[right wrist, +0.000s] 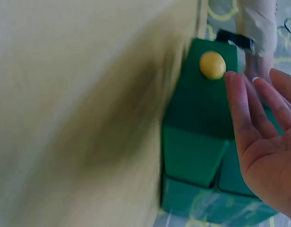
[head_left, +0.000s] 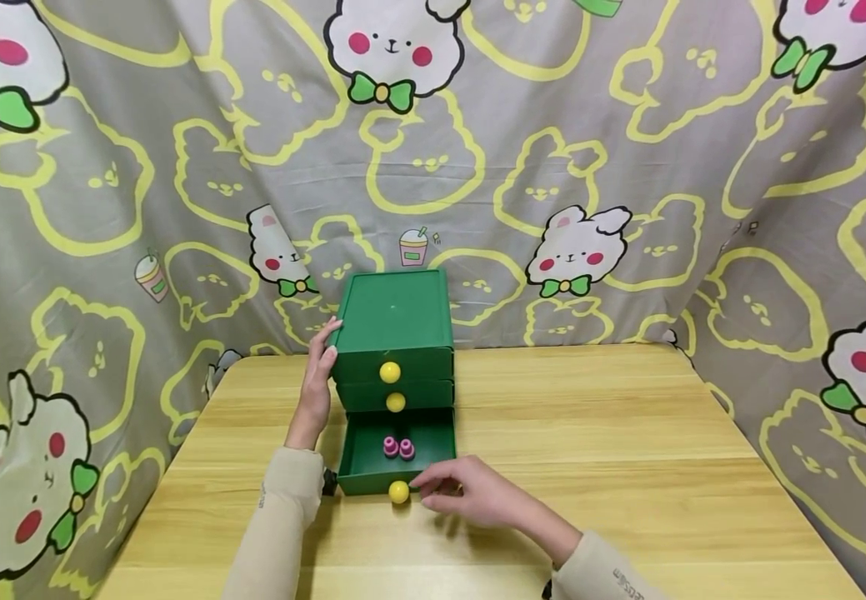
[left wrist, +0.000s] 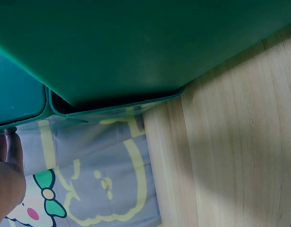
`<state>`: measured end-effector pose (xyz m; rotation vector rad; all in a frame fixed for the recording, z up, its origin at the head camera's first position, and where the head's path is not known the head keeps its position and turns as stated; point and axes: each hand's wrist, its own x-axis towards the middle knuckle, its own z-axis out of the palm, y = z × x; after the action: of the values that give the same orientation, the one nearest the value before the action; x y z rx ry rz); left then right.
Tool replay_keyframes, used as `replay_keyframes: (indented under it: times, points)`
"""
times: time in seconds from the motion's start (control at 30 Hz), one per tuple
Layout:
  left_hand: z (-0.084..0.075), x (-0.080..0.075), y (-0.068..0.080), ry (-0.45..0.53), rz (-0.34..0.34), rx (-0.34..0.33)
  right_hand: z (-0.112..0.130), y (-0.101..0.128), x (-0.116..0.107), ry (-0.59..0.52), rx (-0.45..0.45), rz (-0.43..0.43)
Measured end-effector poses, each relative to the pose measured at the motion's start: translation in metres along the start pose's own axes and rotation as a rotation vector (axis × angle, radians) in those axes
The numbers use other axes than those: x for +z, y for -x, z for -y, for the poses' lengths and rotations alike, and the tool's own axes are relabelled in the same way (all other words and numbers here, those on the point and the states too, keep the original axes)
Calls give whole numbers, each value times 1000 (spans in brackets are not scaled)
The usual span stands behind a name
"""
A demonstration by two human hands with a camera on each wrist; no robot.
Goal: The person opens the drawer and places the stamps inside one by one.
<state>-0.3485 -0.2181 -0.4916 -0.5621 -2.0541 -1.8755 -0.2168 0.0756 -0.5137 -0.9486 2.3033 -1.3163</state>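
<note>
A green drawer cabinet point(head_left: 395, 312) with yellow ball knobs stands on the table. Its bottom drawer point(head_left: 361, 483) is pulled out, and inside, side by side, are two small pink stepped pegs point(head_left: 398, 448). My left hand point(head_left: 316, 387) lies against the cabinet's left side, thumb near the front edge, fingers extended back along the wall. Just right of the bottom drawer's yellow knob point(head_left: 398, 492) is my right hand point(head_left: 478, 492). Its fingers are loosely bent, with the fingertips right beside the knob. In the right wrist view the fingers point(right wrist: 240, 97) reach toward the knob with nothing between them.
The wooden table point(head_left: 590, 433) extends to both sides of the cabinet. A grey curtain point(head_left: 433, 150) with cartoon animals hangs behind it and along both sides. The upper two drawers, with yellow knobs point(head_left: 390, 372), are closed.
</note>
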Motion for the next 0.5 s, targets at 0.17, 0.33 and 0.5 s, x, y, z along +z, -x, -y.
replay_keyframes:
  times: [0.17, 0.33, 0.5]
  points:
    - [1, 0, 0, 1, 5, 5, -6, -4, 15, -27, 29, 33]
    - [0, 0, 0, -7, -1, 7, -8, -8, 25, -76, 50, 25]
    - [0, 0, 0, -13, 0, 2, -6, -12, 31, -63, 78, 7]
